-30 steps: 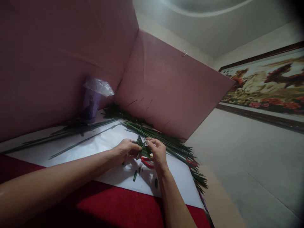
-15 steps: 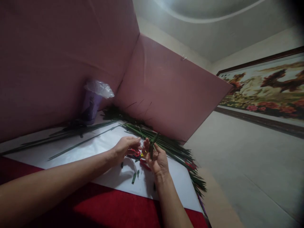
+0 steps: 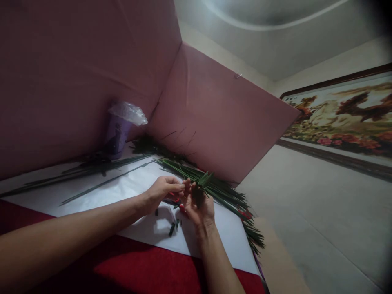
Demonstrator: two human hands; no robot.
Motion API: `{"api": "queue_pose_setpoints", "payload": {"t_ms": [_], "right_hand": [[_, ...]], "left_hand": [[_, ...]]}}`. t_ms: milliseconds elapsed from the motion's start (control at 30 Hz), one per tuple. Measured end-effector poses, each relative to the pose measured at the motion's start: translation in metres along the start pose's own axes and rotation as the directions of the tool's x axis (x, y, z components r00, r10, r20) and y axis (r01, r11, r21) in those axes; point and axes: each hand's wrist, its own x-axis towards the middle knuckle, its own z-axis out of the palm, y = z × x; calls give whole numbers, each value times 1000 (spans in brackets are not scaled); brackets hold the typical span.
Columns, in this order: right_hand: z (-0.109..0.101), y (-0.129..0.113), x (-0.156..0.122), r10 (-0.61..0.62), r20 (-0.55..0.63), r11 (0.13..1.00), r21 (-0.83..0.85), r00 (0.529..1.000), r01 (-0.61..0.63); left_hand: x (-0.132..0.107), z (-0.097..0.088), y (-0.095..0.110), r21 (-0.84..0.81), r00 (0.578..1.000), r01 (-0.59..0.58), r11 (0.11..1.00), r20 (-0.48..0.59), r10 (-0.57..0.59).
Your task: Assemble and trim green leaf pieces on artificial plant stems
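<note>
My right hand (image 3: 200, 214) is turned palm up, its fingers curled round a folded piece of green leaf (image 3: 204, 179) whose strips stick out past the fingertips. Close beside it, my left hand (image 3: 163, 191) pinches thumb and fingers together, almost touching the right fingertips; what lies in that pinch is too small to make out. Behind and below both hands, partly hidden, is a red-handled tool (image 3: 182, 208) on the white sheet. Short cut bits of green leaf (image 3: 172, 229) lie just nearer to me.
A bundle of long green leaves (image 3: 226, 192) runs along the right back edge of the white sheet (image 3: 226, 241). Thin leaf strips (image 3: 92, 167) lie at left. A purple cup (image 3: 117, 136) covered with clear plastic stands by the pink panel (image 3: 214, 114). Red cloth (image 3: 137, 265) covers the front.
My right hand has tipped the folded leaf over to the right, so its strips point up and right. My left fingers have closed together and come nearer the right fingertips.
</note>
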Motion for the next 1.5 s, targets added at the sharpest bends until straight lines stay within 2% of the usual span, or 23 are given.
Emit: {"api": "queue_pose_setpoints", "payload": {"t_ms": [133, 233, 433, 567, 700, 833, 967, 1100, 1267, 1367, 1500], "right_hand": [[-3, 0, -1, 18, 53, 993, 112, 998, -24], [-5, 1, -2, -23, 82, 991, 135, 996, 12], [-5, 0, -2, -12, 72, 989, 146, 997, 2], [-1, 1, 1, -72, -80, 997, 3, 994, 73], [2, 6, 7, -263, -224, 952, -216, 939, 215], [1, 11, 10, -427, -249, 845, -452, 869, 286], [-1, 15, 10, -565, -126, 642, -687, 816, 339], [-5, 13, 10, -597, -18, 477, -812, 802, 337], [-7, 2, 9, -573, 97, 300, -899, 814, 319], [-5, -2, 7, -588, 115, 253, -914, 800, 318], [-3, -1, 6, -612, 105, 258, -911, 784, 323]], "left_hand": [[-1, 1, 3, 0, 1000, -5, 1000, -13, 5], [-1, 2, 4, -10, 1000, -5, 1000, -9, 5], [-2, 2, 3, -14, 1000, -4, 1000, -2, 4], [-3, 4, 4, 17, 1000, -23, 1000, 10, 23], [-4, 8, 7, 118, 997, -82, 990, 10, 81], [-4, 10, 7, 205, 998, -18, 979, -50, 29], [0, 5, 1, 177, 996, 59, 982, -78, -45], [4, 3, -4, 150, 995, 75, 986, -69, -65], [4, 6, -2, 232, 997, 75, 970, -50, -65], [2, 7, -1, 250, 993, 117, 961, -43, -110], [2, 7, -2, 261, 990, 138, 955, -32, -134]]}}
